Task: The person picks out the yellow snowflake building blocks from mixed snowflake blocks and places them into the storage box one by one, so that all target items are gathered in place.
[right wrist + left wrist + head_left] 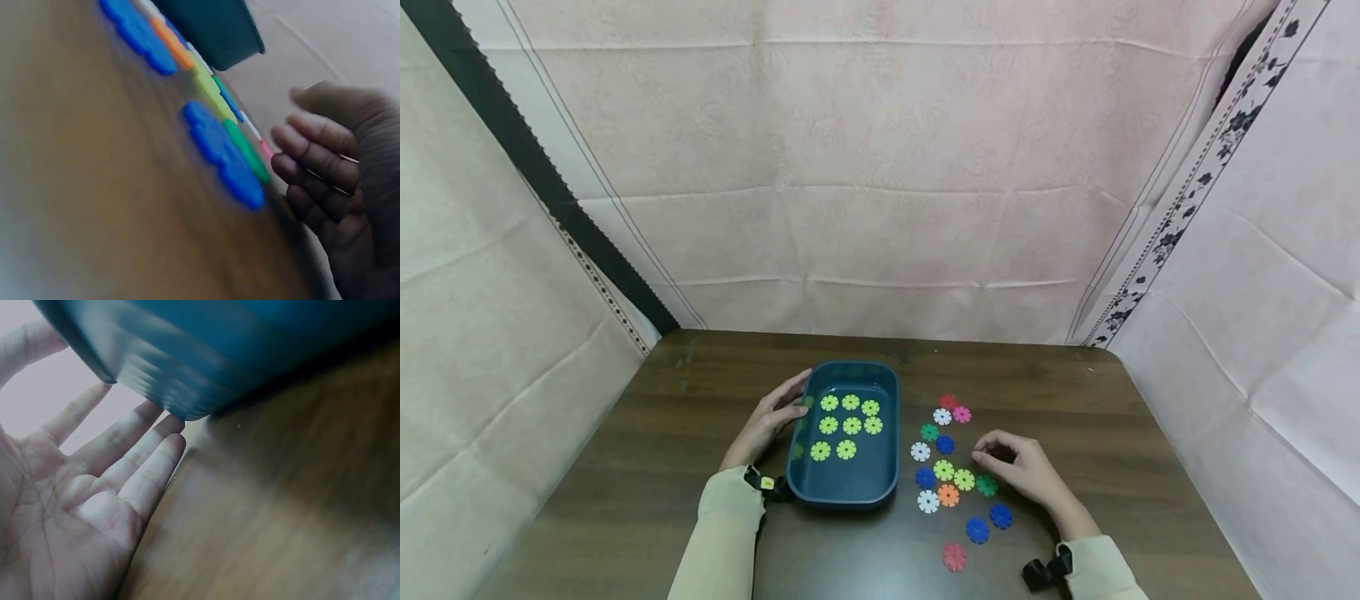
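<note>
A deep blue-green tray (842, 490) holds several yellow-green notched discs (852, 426), laid in rows. At the tray's left side, my left hand (772, 417) touches it with nearly straight fingers along the outer wall and the thumb at the rim. The left wrist view shows these fingers (128, 434) against the wall. My right hand (1018, 467) hovers right of the loose discs, fingers loosely bent, with nothing visible between them. Nearest to it are a green disc (987, 486) and two yellow-green discs, a left one (943, 470) and a right one (964, 479).
Loose blue (977, 531), white (928, 502), orange (948, 496), red (954, 557) and pink (962, 414) discs lie between the tray and the right arm. The brown wooden table (625, 500) meets a pale cloth (880, 233) at its far edge.
</note>
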Demonstrator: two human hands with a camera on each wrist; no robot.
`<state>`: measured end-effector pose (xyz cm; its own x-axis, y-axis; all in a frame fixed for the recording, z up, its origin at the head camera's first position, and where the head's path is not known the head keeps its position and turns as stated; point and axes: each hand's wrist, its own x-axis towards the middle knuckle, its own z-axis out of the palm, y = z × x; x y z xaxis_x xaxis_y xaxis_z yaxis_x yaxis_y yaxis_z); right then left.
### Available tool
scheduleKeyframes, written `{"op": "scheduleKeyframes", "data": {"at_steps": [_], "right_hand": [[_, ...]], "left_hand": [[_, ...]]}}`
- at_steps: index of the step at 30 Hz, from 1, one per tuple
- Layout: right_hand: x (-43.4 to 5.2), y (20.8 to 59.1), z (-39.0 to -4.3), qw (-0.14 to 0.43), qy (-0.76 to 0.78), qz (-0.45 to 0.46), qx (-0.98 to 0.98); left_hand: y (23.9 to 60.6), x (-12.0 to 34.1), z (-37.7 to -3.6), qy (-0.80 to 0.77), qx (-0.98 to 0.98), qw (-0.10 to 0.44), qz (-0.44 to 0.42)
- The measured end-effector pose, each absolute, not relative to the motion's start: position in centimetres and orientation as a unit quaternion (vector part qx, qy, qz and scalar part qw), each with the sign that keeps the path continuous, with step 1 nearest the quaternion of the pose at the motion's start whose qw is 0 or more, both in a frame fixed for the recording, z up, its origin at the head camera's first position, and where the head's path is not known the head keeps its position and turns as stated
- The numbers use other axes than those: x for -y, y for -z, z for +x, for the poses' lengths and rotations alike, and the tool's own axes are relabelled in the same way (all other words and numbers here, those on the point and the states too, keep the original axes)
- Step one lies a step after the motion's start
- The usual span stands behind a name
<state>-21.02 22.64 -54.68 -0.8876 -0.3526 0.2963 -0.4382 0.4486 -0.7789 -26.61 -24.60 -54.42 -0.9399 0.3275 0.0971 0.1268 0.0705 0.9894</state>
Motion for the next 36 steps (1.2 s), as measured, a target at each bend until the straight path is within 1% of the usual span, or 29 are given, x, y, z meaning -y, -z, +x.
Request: {"op": "scheduleKeyframes", "data": {"at_steps": [3, 9, 12, 25, 36], "right_hand": [[-23.2, 55.4, -20.3, 0.039, -0.456, 0.232, 0.858], [-23.2, 55.8, -19.8, 0.064, -0.397, 0.289, 0.869], [-23.0, 55.8, -19.7, 0.068, -0.379, 0.304, 0.871], [-22.6, 55.8, -19.7, 0.083, -0.363, 0.314, 0.873], [-22.4, 55.8, -19.8, 0.082, -0.358, 0.311, 0.877]], "left_hand": [[54.3, 24.5, -26.6, -0.666, -0.725, 0.075, 0.157], [54.3, 24.5, -26.4, -0.664, -0.728, 0.072, 0.155], [54.3, 24.5, -26.3, -0.663, -0.729, 0.073, 0.153], [54.3, 24.4, -26.3, -0.662, -0.729, 0.073, 0.156], [54.4, 24.5, -26.4, -0.659, -0.733, 0.07, 0.157]]}}
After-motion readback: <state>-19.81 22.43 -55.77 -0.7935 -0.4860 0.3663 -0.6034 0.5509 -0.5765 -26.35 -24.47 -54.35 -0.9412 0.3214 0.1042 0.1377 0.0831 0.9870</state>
